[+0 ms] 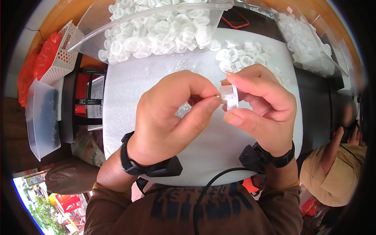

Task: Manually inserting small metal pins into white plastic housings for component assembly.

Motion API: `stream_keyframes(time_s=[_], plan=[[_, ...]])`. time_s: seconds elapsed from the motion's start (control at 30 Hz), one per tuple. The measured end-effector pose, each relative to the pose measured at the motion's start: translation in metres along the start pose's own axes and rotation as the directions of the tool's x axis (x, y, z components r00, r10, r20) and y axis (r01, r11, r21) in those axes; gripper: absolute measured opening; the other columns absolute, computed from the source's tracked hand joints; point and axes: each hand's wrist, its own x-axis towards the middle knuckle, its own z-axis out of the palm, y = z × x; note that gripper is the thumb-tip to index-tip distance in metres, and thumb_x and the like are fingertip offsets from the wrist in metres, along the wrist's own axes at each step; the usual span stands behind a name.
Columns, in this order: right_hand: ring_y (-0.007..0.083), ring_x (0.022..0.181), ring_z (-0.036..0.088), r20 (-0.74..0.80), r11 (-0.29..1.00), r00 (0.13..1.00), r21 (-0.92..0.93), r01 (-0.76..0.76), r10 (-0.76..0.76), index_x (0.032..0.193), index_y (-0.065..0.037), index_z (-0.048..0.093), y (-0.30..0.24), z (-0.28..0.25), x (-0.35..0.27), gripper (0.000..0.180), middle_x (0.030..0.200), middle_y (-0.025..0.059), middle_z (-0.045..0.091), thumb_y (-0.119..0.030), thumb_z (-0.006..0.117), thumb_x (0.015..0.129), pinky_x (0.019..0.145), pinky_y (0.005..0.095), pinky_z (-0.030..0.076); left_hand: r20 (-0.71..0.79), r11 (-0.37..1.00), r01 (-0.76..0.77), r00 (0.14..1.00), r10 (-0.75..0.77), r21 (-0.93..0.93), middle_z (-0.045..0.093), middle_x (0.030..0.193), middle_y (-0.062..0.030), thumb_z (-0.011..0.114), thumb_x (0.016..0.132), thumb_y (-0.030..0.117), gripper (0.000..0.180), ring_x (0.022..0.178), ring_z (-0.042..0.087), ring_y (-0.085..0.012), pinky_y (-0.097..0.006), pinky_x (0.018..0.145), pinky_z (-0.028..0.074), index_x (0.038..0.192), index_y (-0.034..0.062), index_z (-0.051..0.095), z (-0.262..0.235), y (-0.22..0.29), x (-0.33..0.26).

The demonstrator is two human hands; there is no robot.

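Observation:
Over the middle of the white foam-topped surface (125, 102), my right hand (268, 103) grips a white plastic part (231, 97) with a round flange, held on edge between thumb and fingers. My left hand (172, 117) is closed in a pinch at the part's left side. A tiny brass-coloured piece (218, 96) shows at those fingertips, touching or very near the part; its exact kind is too small to make out. Beyond my right hand lies a loose pile of similar white plastic parts (244, 55). Some small clear pieces (183, 110) lie partly hidden behind my left hand.
A large clear bin (90, 29) heaped with white parts stands at the back. Another clear bin (333, 64) holds white pieces at the right. A red-edged phone (235, 19) lies behind. At left are a white perforated basket (62, 58) and a translucent tub (43, 121). Another person (333, 168) sits at right.

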Motion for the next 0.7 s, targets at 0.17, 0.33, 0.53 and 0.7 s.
stream_keyframes(time_s=[0.17, 0.33, 0.53, 0.7], plan=[[0.0163, 0.088, 0.052, -0.011, 0.991, 0.998, 0.117, -0.061, 0.063, 0.11, 0.004, 0.055, 0.001, 0.004, 0.001, 0.042, 0.098, 0.0114, 0.053, 0.004, 0.066, 0.07, 0.073, 0.027, 0.045, 0.016, 0.93, -0.244, 0.968, 0.249, 0.275, 0.055, 0.075, -0.0036, 0.058, 0.076, -0.001, 0.009, 0.065, 0.051, -0.0096, -0.022, 0.058, 0.042, 0.084, 0.0005, 0.054, -0.001, -0.003, 0.002], [0.0098, 0.072, 0.051, -0.064, 0.993, 0.991, 0.005, 0.115, -0.114, 0.108, -0.003, 0.058, 0.001, 0.01, 0.004, 0.04, 0.087, 0.0047, 0.054, 0.003, 0.068, 0.069, 0.061, 0.0221, 0.042, -0.05, 0.999, 0.032, 0.998, -0.034, -0.023, 0.056, 0.074, -0.0017, 0.06, 0.075, -0.001, 0.007, 0.062, 0.052, -0.0092, -0.023, 0.058, 0.043, 0.081, 0.0016, 0.056, -0.002, 0.003, 0.001], [0.0111, 0.068, 0.049, -0.099, 0.966, 0.984, -0.226, 0.121, -0.147, 0.105, -0.008, 0.06, -0.032, 0.018, 0.005, 0.042, 0.087, 0.0042, 0.053, -0.002, 0.071, 0.066, 0.06, 0.0223, 0.042, 0.112, 0.894, 0.155, 0.987, -0.119, -0.421, 0.055, 0.079, 0.0005, 0.057, 0.082, 0.004, 0.007, 0.068, 0.05, -0.0052, -0.02, 0.062, 0.042, 0.089, 0.0009, 0.054, -0.008, 0.007, 0.001], [0.0105, 0.072, 0.05, -0.004, 0.886, 0.991, -0.449, 0.118, -0.134, 0.104, -0.002, 0.059, -0.066, 0.014, 0.01, 0.04, 0.089, 0.0051, 0.052, 0.001, 0.07, 0.067, 0.062, 0.022, 0.04, 0.141, 0.787, 0.174, 0.984, -0.111, -0.592, 0.055, 0.079, -0.0007, 0.057, 0.083, 0.005, 0.009, 0.069, 0.05, -0.0054, -0.019, 0.061, 0.042, 0.091, 0.0015, 0.054, -0.007, 0.014, 0.0]])
